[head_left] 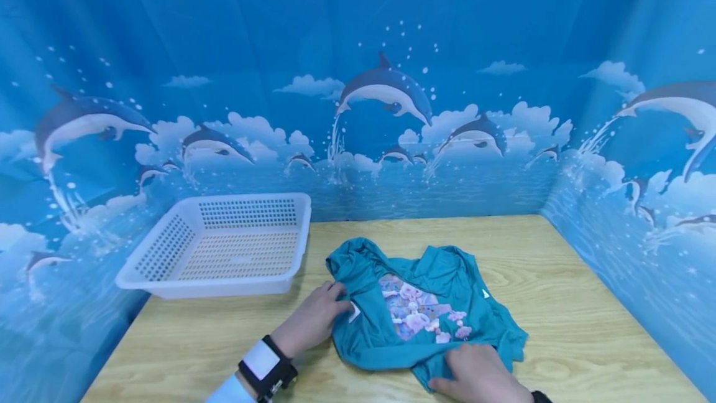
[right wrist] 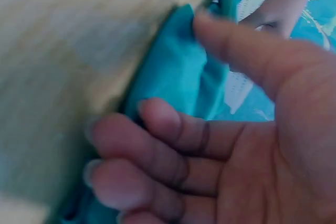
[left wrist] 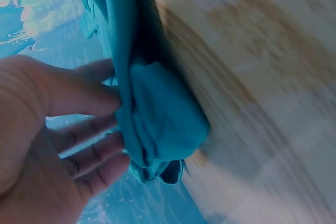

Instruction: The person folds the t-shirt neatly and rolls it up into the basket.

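A teal shirt (head_left: 366,322) with a pink and purple floral print lies crumpled on the wooden table, a small white tag at its left side. At that left side is my left hand (head_left: 316,319); in the left wrist view its thumb (left wrist: 89,95) and fingers pinch the edge of the cloth (left wrist: 168,114). My right hand (head_left: 483,375) is at the shirt's near edge. In the right wrist view its fingers (right wrist: 142,150) are loosely bent and the thumb stands apart, with the teal cloth (right wrist: 170,66) beyond them and none visibly gripped.
A white perforated plastic basket (head_left: 291,272) stands at the table's back left, with nothing in it. Behind and beside the table (head_left: 582,303) hangs a blue curtain (head_left: 268,30) with dolphins. A black band with a white-faced device (head_left: 263,362) is on my left wrist.
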A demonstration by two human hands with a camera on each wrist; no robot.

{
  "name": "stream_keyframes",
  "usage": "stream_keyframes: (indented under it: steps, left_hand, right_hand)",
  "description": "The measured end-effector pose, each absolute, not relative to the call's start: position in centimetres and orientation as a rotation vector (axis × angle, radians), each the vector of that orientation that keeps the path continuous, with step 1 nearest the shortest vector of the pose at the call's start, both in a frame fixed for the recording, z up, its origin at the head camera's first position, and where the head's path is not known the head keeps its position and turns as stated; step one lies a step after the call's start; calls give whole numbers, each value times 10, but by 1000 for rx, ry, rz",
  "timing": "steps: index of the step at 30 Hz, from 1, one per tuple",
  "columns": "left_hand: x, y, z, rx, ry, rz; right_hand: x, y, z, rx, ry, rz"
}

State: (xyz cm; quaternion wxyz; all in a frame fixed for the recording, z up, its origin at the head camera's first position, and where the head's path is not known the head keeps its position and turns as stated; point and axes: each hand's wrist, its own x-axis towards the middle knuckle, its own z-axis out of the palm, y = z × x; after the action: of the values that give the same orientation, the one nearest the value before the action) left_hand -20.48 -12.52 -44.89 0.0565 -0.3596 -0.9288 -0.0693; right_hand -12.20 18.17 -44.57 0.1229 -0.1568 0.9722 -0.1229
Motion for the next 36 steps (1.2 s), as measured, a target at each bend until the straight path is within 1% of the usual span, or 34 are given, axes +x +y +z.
stream_keyframes:
  steps: [8, 12, 14, 18, 22, 26, 31, 34, 36]
  left_hand:
    - [-204, -128, -452, -1009, -2833, -186]
    - [-205, -132, -449, -970, -2809, -303]
    - [-203, -136, -445, -956, -2793, -394]
    - [-197, -144, -433, -902, -2757, -619]
    - [-189, -151, -412, -850, -2675, -883]
    - [-179, -157, -391, -911, -2641, -1085]
    - [-165, -164, -373, -1023, -2743, -1100]
    - [-157, -166, -369, -1020, -2871, -1032]
    - [-152, -167, -369, -1011, -2967, -904]
  right_hand:
    - [-127, 177, -458, -405, 2874, -402]
    - [-130, 178, -460, -429, 2954, -374]
    - [-131, 181, -458, -397, 2984, -381]
    - [-136, 190, -445, -301, 3077, -419]
    - [-146, 203, -427, -230, 3234, -467]
    - [-151, 214, -412, -203, 3406, -560]
    - [-149, 223, -404, -211, 3399, -691]
    - [-146, 229, -404, -223, 3203, -713]
    - [-143, 234, -407, -271, 3042, -670]
